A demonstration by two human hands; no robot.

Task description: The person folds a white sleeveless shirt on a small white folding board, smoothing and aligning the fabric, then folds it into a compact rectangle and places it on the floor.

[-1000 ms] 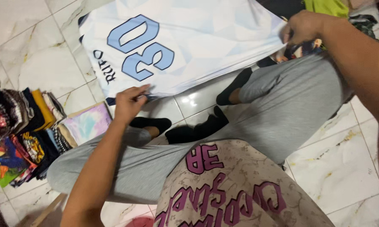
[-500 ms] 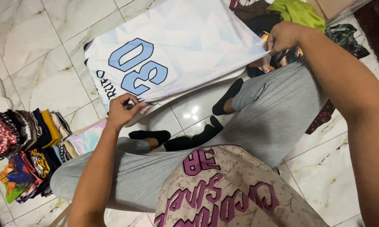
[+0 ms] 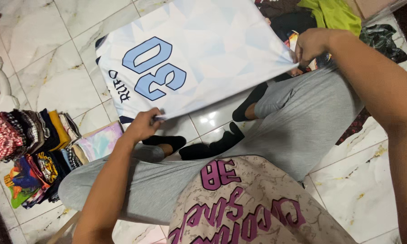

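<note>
At nine o'clock a row of folded patterned clothes [image 3: 29, 149] is lying on the white marble-tiled floor [image 3: 54, 86]. My left hand [image 3: 142, 126] is pinching the near corner of the white sports jersey with pale blue numerals [image 3: 199, 54], which is spreading toward twelve o'clock above my grey-trousered legs. At two o'clock my right hand [image 3: 312, 45] is gripping its other corner, closed tight.

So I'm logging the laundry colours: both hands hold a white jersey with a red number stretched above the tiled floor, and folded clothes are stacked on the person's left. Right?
Not quite: the number on the white jersey is light blue, not red, as the head view shows. The left hand and right hand do hold it stretched above the tiled floor, with folded clothes stacked on the left.
</note>
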